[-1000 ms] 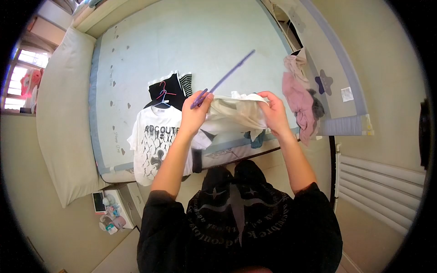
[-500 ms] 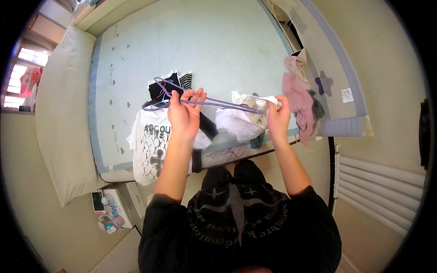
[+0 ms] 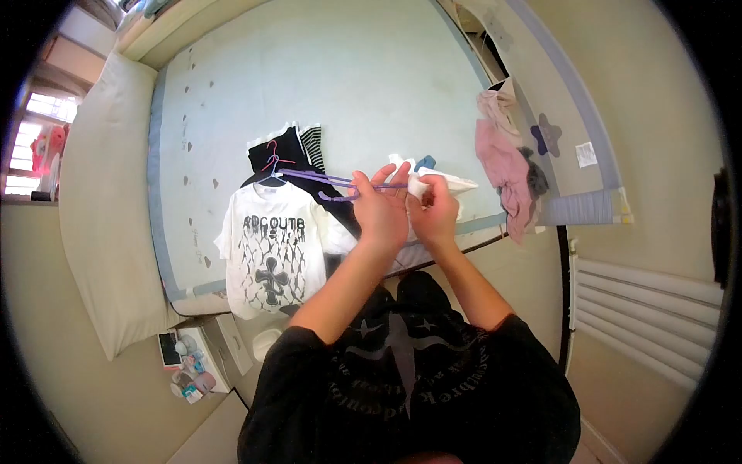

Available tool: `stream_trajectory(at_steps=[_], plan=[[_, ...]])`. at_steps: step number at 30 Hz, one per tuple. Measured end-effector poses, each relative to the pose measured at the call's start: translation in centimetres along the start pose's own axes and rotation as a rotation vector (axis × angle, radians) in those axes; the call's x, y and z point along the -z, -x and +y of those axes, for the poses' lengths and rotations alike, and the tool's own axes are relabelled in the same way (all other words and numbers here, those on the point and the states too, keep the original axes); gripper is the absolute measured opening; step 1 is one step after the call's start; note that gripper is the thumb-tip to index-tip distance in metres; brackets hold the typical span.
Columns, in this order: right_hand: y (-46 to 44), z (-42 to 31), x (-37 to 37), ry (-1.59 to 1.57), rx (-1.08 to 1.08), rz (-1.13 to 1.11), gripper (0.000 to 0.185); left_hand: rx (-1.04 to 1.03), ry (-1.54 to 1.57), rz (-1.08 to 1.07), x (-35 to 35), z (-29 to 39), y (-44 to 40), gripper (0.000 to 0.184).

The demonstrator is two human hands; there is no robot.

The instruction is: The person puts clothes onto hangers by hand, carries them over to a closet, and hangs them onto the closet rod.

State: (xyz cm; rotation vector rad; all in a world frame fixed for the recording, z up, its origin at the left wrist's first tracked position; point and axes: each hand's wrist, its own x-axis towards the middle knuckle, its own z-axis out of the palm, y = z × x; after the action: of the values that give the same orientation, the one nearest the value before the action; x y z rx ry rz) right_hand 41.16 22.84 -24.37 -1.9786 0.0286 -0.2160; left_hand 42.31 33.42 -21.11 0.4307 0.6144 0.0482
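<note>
My left hand is palm up over the bed's near edge, with a purple clothes hanger held across it under the thumb. The hanger's hook end points left, and its other end reaches the white garment. Close beside it, my right hand pinches the bunched edge of that garment, whose rest lies partly hidden behind the hands. To the left, a white printed T-shirt lies on a light blue hanger. Above it are a black garment and a red hanger.
The bed has a pale blue mat. Pink clothing lies along its right side by the mesh bed rail. A long cushion lines the left wall. A small cabinet and a white radiator stand on either side.
My left hand has moved right with the hanger, and my right hand has moved left toward it with the white garment. The hands are now close together, uncovering the printed T-shirt.
</note>
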Motion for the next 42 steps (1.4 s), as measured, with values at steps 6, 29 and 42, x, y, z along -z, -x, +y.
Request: stream_trajectory(at_steps=[6,29,42], plan=[[-0.9,-1.4,1.6,0.194,0.261,-0.175,0.033,0.075,0.162,0.11,-0.3,2.1,-0.7,0.058],[-5.4,-3.0,5.6,0.25,0.418,-0.443,0.011,-0.217,-0.406,-0.358,2.1,3.3,-0.6,0.026],[-5.9,-0.2,8.4,-0.097,0.197,-0.697,0.023,-0.181,-0.416,-0.528,2.4,9.2,-1.4,0.031]])
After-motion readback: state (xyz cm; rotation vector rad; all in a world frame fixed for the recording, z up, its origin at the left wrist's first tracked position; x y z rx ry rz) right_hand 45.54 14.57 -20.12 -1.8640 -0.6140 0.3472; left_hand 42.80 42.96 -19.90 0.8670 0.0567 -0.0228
